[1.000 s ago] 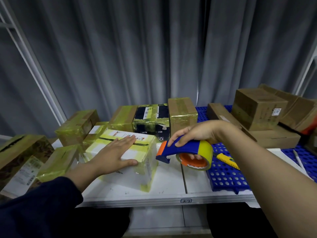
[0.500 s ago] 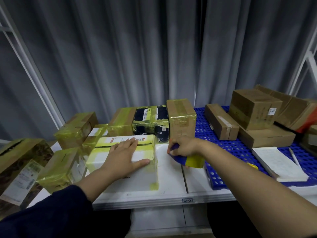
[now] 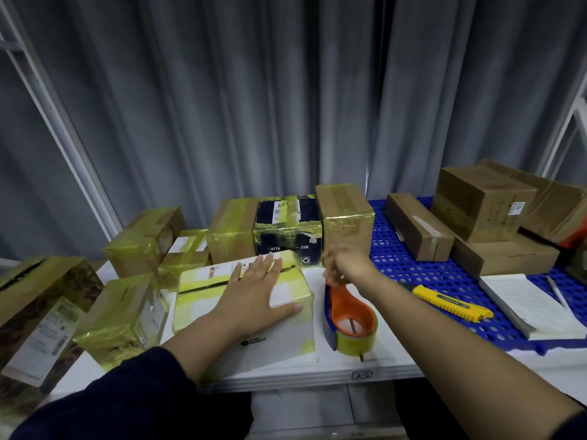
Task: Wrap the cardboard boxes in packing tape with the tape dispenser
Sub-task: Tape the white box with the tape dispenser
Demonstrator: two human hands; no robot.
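A white box (image 3: 286,331) with yellow tape bands sits on the white table (image 3: 317,373) near its front edge. My left hand (image 3: 254,290) rests flat on the box's top, fingers straight. Just right of the box, the blue and orange tape dispenser (image 3: 346,309) lies on its side on the table with its yellowish roll toward me. My right hand (image 3: 346,265) is blurred at the dispenser's far tip; whether its fingers hold the tip is unclear.
Several tape-wrapped boxes (image 3: 143,239) crowd the left and back, among them a black one (image 3: 286,230). On the blue perforated mat (image 3: 397,249) at right are plain brown boxes (image 3: 482,201), a yellow utility knife (image 3: 444,301), a notepad (image 3: 533,309) and a pen (image 3: 556,293).
My right hand lowered the dispenser from the air onto the table beside the white box, where it now lies on its side. My left hand stayed flat on the box.
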